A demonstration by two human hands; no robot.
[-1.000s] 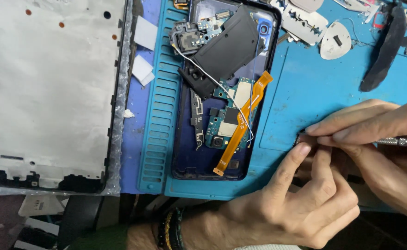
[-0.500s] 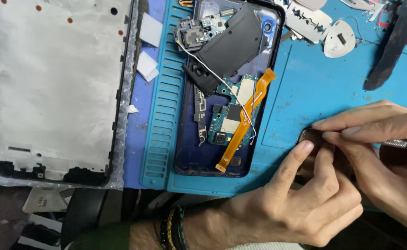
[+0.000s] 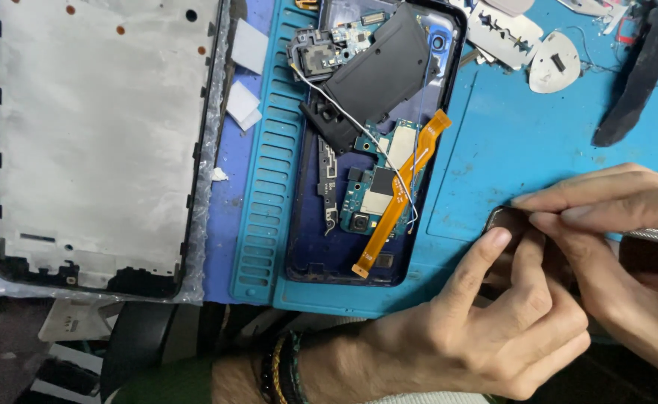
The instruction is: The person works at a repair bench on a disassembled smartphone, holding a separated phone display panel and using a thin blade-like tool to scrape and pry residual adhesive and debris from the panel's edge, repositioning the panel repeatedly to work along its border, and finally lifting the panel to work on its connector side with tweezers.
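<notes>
My left hand rests at the lower right, its fingertips pinching a small dark part on the blue mat. My right hand comes in from the right edge, holding a thin metal tool and touching the same part. An opened phone body lies to their left, with black covers, a green circuit board, an orange flex cable and a thin white wire inside.
A phone screen frame in clear plastic lies at the left. White paper scraps lie between it and the mat's ribbed edge. Metal shields and a long black piece sit at the top right.
The view has shifted slightly, so everything sits a little lower and to the right. Both hands stay on the small dark part with only slight finger movement.
</notes>
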